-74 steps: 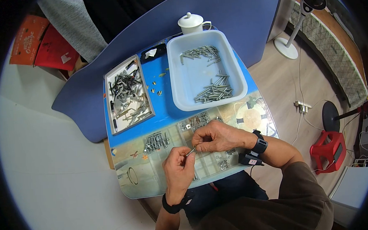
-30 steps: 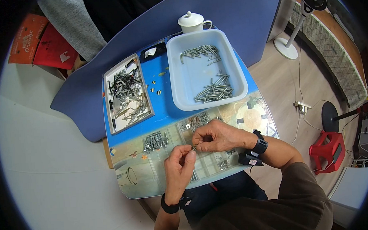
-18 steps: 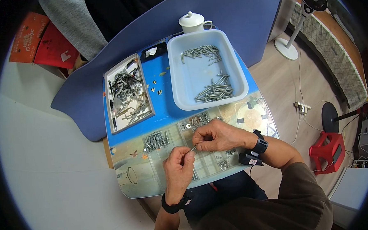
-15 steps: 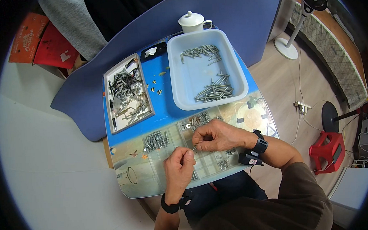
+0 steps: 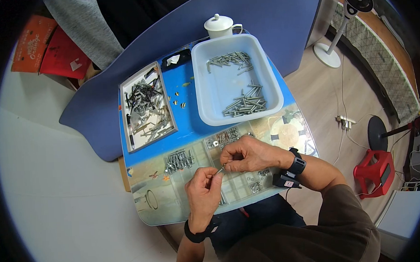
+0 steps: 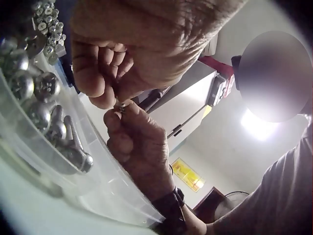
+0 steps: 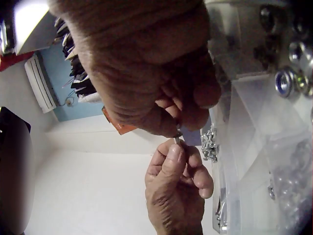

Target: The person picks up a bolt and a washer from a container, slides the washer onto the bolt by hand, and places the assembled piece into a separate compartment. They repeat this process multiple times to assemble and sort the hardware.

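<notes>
In the head view my left hand [image 5: 203, 191] pinches a thin silver screw [image 5: 220, 170] between thumb and forefinger. My right hand [image 5: 248, 154] meets it from the upper right, thumb and forefinger pinching a small metal piece at the screw's end. In the right wrist view that small metal piece [image 7: 179, 133] shows as a dark, flat, ring-like bit on the silver screw [image 7: 177, 140]; I cannot tell whether it is a nut or a washer. Both hands are over a clear compartment box [image 5: 235, 193] holding several bolts [image 5: 178, 161], nuts and washers [image 5: 226, 137].
Behind the box stands a white plastic tub [image 5: 202, 103] with two heaps of screws [image 5: 246, 102]. To its left lies a shallow box [image 5: 172, 129] of mixed hardware, near a black pouch [image 5: 181, 59]. A lidded white cup [image 5: 218, 24] stands at the back against a blue panel [image 5: 270, 16].
Both hands stay in nearly the same spot. The left thumb and fingers shift slightly around the screw, and more of its shaft shows now than half a second ago.
</notes>
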Available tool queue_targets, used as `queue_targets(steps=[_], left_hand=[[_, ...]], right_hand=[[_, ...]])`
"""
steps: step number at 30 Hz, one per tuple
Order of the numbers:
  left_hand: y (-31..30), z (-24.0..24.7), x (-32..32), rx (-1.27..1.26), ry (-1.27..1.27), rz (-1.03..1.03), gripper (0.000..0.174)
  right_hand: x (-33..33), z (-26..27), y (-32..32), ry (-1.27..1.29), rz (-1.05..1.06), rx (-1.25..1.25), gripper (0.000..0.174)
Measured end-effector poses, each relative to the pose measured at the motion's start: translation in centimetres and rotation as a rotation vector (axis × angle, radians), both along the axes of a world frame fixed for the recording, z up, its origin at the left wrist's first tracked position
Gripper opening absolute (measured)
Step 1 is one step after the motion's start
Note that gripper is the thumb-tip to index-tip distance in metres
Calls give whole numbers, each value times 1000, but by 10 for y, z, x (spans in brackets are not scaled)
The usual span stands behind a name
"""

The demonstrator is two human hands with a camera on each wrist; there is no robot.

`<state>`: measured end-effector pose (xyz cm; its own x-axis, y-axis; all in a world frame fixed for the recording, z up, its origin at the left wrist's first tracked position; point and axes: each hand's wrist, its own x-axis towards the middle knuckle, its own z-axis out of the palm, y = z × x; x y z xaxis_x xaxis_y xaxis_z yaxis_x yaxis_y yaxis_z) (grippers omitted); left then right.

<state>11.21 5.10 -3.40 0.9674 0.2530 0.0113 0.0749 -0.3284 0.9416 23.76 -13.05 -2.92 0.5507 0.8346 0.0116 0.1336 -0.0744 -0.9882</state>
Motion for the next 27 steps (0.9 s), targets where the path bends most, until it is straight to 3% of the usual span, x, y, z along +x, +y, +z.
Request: queue_targets(steps=[4,6,9,13,15,19,25,27], left_hand=[[2,-3,1,10,-14,-5,14],[4,8,1,-24,161,-42,22],[5,9,2,-162,209,-28,27],[-1,11,3,-85,148,-35,18],[-10,14,3,-87,-48,20,12],[-5,6,2,-28,-65,14,17],[2,-1,1,-7,36,-27,10],[5,-1,1,6,90,-96,17]], right_hand=[[1,1,0,-14,1,3,12],[1,-1,0,-19,7,-6,12],[-1,2,0,9,-3,14,12],[1,-1,-1,-27,-4,2,12],[1,-1,0,-8,-4,6,12],[0,-1,0,12,-2,19,13],[1,-1,0,-30,3,-2,13],[2,0,0,-41,2,-3,13]])
